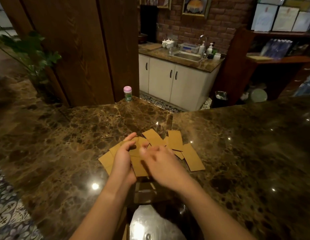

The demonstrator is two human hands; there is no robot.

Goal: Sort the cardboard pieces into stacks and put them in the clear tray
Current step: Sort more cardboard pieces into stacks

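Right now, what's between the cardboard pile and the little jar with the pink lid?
Nothing. In the head view, only bare marble counter lies between the cardboard pieces and the jar.

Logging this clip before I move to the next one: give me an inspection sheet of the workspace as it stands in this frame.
Surface: glossy brown marble counter, with light glare spots.
Job's things: tan cardboard pieces lie in a loose overlapping spread, not yet in neat stacks; a clear tray seems to sit at the near edge below the hands, hard to make out.
Clutter: a small jar with a pink lid at the counter's far edge.
Grippers: left hand curls around some cardboard; right hand is motion-blurred over the pile, grip unclear.
Cables: nothing seen.
Surroundings: wooden panels, a potted plant, a sink on white cabinets, shelves.
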